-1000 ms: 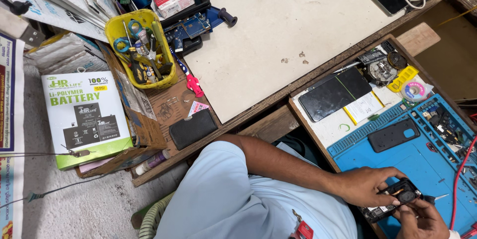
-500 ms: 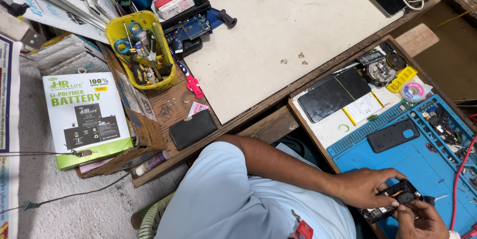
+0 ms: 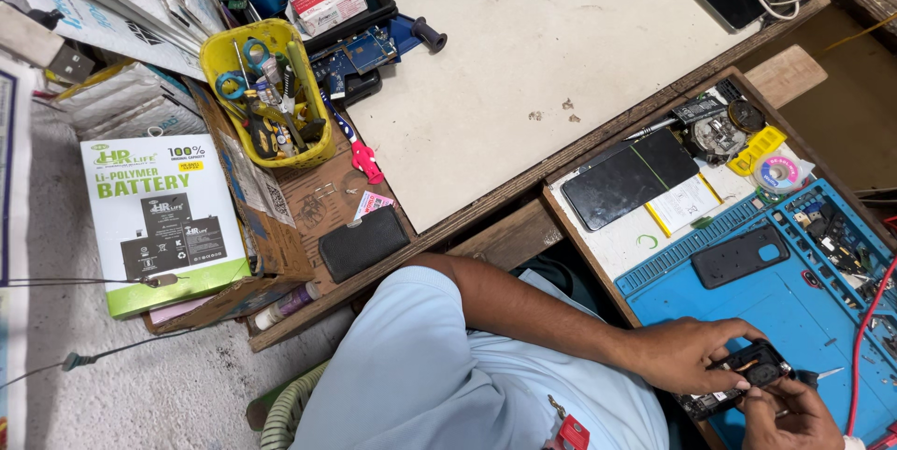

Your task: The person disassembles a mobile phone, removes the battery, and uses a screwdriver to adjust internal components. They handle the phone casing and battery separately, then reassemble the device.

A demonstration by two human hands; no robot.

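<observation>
The right hand [image 3: 790,415] is cut off by the bottom edge, its fingers curled against a small black phone part [image 3: 755,365]; what exactly that part is stays hard to make out. The left hand [image 3: 687,355] grasps the same part from the left, thumb and fingers pinching it over the blue repair mat [image 3: 747,310]. One dark phone back cover [image 3: 738,257] lies farther up the mat, and one black phone panel [image 3: 631,177] beyond it. Far off stands one yellow tool bin [image 3: 266,90] and one green-and-white battery box [image 3: 159,216].
</observation>
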